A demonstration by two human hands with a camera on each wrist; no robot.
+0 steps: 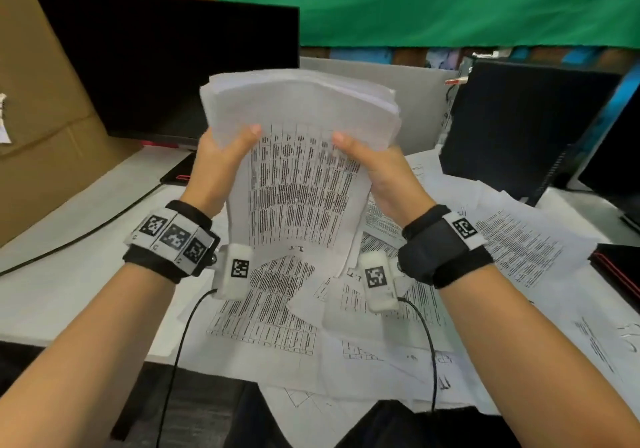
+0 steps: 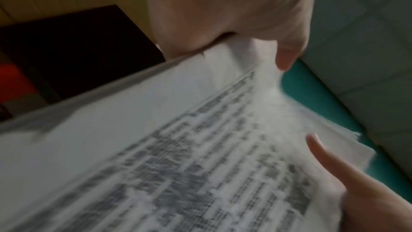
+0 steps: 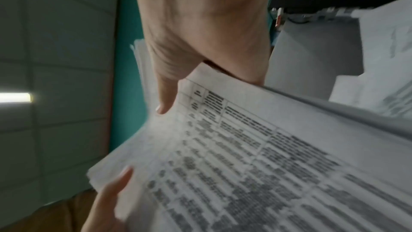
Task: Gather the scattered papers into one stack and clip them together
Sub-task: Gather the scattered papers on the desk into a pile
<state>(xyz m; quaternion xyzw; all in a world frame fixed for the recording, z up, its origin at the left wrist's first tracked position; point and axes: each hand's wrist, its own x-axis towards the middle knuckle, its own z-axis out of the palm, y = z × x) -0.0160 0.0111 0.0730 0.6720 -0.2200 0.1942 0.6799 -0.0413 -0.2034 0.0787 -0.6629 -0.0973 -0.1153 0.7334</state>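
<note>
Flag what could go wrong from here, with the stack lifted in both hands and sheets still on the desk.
1. The stack is held upright by the left hand and right hand at its side edges only; its top edges look uneven, so sheets could slip out.
2. Many loose papers remain on the desk, some overhanging the front edge; they could slide off.
3. No clip is visible, so clipping may stall.

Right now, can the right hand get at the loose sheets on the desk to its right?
Probably not yet: the right hand grips the raised stack together with the left hand; nothing blocks the loose sheets.
</note>
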